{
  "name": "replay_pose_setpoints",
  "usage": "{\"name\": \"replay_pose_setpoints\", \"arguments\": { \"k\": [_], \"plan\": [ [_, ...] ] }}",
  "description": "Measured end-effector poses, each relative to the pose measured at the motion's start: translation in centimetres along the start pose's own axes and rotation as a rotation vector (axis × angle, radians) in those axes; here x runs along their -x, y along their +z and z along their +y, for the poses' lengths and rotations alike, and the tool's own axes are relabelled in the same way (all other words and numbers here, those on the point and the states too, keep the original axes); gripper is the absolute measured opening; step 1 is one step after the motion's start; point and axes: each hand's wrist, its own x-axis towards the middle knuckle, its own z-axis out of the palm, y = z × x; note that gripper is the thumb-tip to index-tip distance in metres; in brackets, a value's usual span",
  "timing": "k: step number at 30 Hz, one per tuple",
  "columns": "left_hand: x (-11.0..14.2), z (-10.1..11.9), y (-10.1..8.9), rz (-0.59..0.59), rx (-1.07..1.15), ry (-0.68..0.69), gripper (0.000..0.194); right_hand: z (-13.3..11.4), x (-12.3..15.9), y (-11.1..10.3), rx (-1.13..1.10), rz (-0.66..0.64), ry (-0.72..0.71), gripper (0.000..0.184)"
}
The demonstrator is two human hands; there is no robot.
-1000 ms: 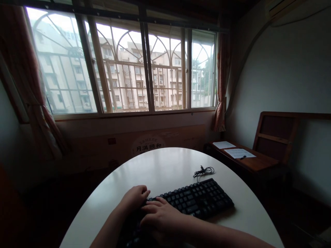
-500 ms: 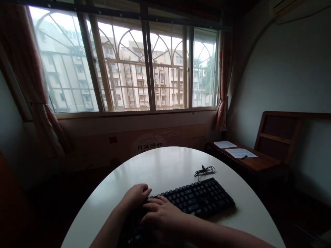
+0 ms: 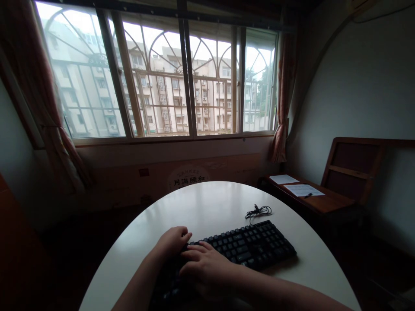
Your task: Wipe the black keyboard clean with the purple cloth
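Observation:
A black keyboard (image 3: 246, 246) lies slanted on the round white table (image 3: 207, 203), its left part mostly covered by my hands and arms. At its far left edge my left hand (image 3: 175, 240) is closed, with the thumb toward the keys and the other fingers curled and partly hidden. My right hand (image 3: 207, 264) lies over the left-hand keys, its fingers stretched out and apart. The right forearm crosses in front of the keyboard's near edge. Behind the keyboard rests its bundled black cable (image 3: 258, 211).
Right of the table stands a low wooden bench (image 3: 333, 203) with paper sheets (image 3: 304, 190) and a black pen (image 3: 308, 195). A wide barred window (image 3: 162, 86) with curtains (image 3: 281, 103) fills the back wall. A printed box (image 3: 220, 166) sits below it.
The whole view has shifted slightly. Both hands stay at the same places on the keyboard, with hardly any change in their fingers.

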Motion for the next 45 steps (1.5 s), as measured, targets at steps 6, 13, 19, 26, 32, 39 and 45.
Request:
{"name": "replay_pose_setpoints", "arguments": {
  "k": [6, 13, 19, 26, 32, 39, 45],
  "plan": [
    [-0.01, -0.13, 0.12, 0.006, -0.002, -0.001, 0.036, 0.06, 0.13, 0.03, -0.028, 0.014, -0.002, 0.034],
    [0.08, 0.0, 0.02, 0.005, -0.01, -0.002, 0.037, 0.33, 0.02, 0.38, -0.02, 0.024, -0.004, 0.034],
    [0.17, 0.16, 0.15, 0.001, 0.002, -0.004, 0.037, 0.52, 0.15, 0.53, -0.038, 0.022, 0.001, 0.031],
    [0.11, -0.03, 0.41, 0.007, -0.004, -0.002, 0.037, 0.66, 0.06, 0.53, -0.044, -0.02, 0.009, 0.03],
    [-0.09, -0.21, 0.52, 0.007, -0.012, -0.003, 0.037, 0.34, 0.17, 0.29, -0.047, -0.013, 0.021, 0.032],
    [0.0, -0.11, 0.37, 0.002, -0.013, 0.005, 0.038, 0.32, 0.11, 0.28, -0.084, -0.004, 0.022, 0.03],
    [0.29, 0.18, 0.09, -0.004, 0.002, -0.007, 0.036, 0.45, 0.11, 0.45, -0.084, 0.005, 0.014, 0.03]
  ]
}}
